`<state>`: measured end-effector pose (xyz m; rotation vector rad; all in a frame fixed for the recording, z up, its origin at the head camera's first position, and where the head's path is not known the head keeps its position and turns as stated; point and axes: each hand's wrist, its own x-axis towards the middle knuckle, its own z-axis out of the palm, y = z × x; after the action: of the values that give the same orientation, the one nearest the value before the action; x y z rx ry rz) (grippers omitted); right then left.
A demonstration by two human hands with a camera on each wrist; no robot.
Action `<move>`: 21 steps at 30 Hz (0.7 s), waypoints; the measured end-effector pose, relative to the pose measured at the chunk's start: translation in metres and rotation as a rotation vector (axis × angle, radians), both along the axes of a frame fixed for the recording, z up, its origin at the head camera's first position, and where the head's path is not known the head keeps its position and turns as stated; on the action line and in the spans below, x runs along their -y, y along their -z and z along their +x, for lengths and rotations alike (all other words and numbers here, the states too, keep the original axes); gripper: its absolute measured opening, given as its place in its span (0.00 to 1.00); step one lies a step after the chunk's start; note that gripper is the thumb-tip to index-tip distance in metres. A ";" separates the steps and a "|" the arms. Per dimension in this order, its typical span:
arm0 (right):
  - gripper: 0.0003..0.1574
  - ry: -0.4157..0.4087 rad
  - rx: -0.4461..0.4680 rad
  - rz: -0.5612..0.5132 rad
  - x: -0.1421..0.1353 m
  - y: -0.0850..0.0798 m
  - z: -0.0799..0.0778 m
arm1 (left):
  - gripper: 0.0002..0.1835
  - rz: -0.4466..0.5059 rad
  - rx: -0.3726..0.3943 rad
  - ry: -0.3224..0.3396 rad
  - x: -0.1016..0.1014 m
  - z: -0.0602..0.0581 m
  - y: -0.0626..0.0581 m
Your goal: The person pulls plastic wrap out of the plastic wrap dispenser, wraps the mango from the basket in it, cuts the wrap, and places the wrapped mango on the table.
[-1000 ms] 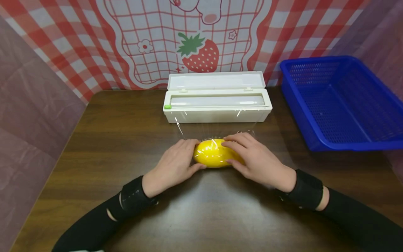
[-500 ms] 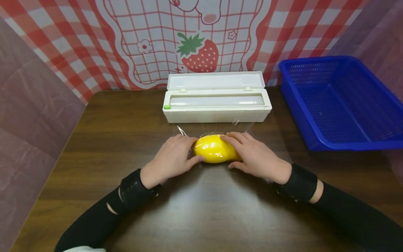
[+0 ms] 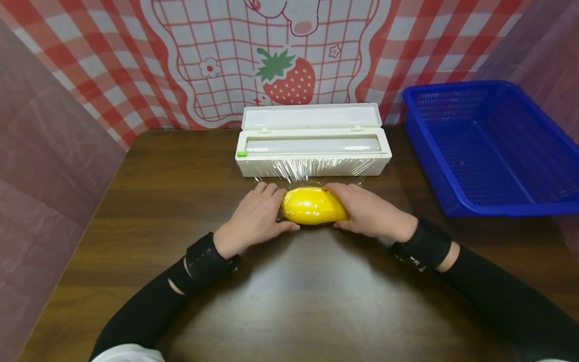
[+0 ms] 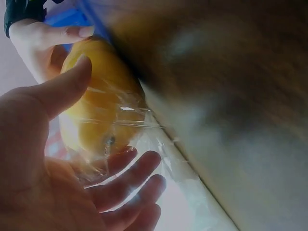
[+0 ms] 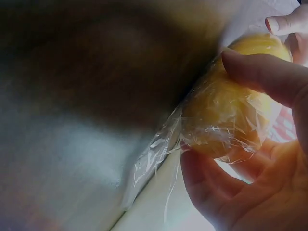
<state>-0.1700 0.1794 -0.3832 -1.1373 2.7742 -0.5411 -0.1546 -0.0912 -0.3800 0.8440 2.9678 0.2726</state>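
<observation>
A glossy yellow mango (image 3: 313, 207), wrapped in clear cling film (image 5: 153, 161), lies lengthwise between the two hands. My left hand (image 3: 257, 215) grips its left end, thumb on the near side and fingers at the far side. At the other end my right hand (image 3: 374, 212) holds it in the same way. Just beyond stands a white cling film dispenser (image 3: 252, 169) with its lid up and a roll inside. Wrinkled film stretches in front of the box toward the mango. In the left wrist view, film covers a small dark spot on the mango's end (image 4: 109, 140).
A blue plastic basket (image 3: 434, 166) stands at the right back of the brown wooden table (image 3: 289, 301). A red and white checked cloth (image 3: 122, 60) with a strawberry print hangs behind the dispenser. A green slider (image 3: 242, 154) sits at the dispenser's left end.
Both hands have moved the mango away from the body, closer to the dispenser, turning it over. The film between mango and dispenser has gone from smooth to bunched and wrinkled.
</observation>
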 end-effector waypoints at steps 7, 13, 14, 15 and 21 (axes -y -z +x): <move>0.48 -0.011 0.026 -0.050 -0.004 -0.004 -0.004 | 0.42 0.026 0.036 0.001 0.000 -0.003 0.000; 0.49 -0.012 0.046 -0.053 -0.006 -0.003 -0.008 | 0.40 0.064 0.098 0.001 0.002 -0.005 0.002; 0.49 -0.014 0.048 -0.059 -0.007 -0.002 -0.008 | 0.41 0.066 0.101 0.000 0.002 -0.005 0.003; 0.48 -0.016 0.046 -0.067 -0.008 -0.001 -0.009 | 0.41 0.066 0.099 -0.001 0.002 -0.005 0.002; 0.42 0.010 0.044 -0.163 -0.012 -0.001 -0.007 | 0.42 0.081 0.055 -0.017 0.005 -0.004 -0.002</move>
<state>-0.1769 0.1915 -0.3822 -1.1266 2.7419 -0.7959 -0.1584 -0.0960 -0.3784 0.8057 2.9324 0.4125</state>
